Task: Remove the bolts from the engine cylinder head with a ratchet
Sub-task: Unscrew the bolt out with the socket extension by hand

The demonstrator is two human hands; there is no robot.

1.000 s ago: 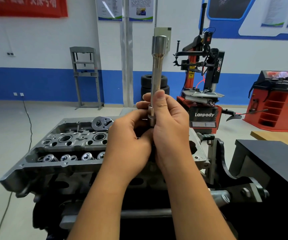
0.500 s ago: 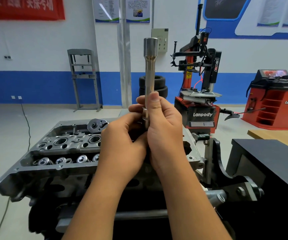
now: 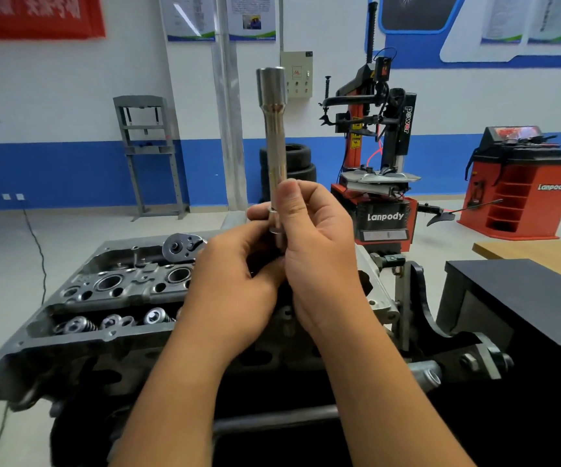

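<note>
Steel fills the middle of our view: a long socket extension (image 3: 275,143) stands upright, its wide socket end at the top, raised above the engine cylinder head (image 3: 110,298). Our right hand (image 3: 319,251) grips its lower end, thumb laid up along the shaft and fingers curled round behind it. Our left hand (image 3: 235,281) is pressed against the right one from the left, fingers curled in at the base of the tool; what they pinch there is hidden between the two hands, so we cannot tell more than that they close on the bottom of the extension. The cylinder head lies just below and behind both hands, on its stand, stretching away to the left, with valve springs (image 3: 114,321) in a row along its near side and round bores further back. The ratchet (image 3: 184,246) rests on the far edge of the head, only its round head showing, just left of our left hand. To the right stands a black block (image 3: 521,298), with a wooden tabletop (image 3: 541,251) beyond it. Far across the floor we see a red tyre changer (image 3: 380,170), a red wheel balancer (image 3: 521,183) at far right, stacked tyres (image 3: 301,160) and a grey press frame (image 3: 147,153) against the blue-banded wall.
</note>
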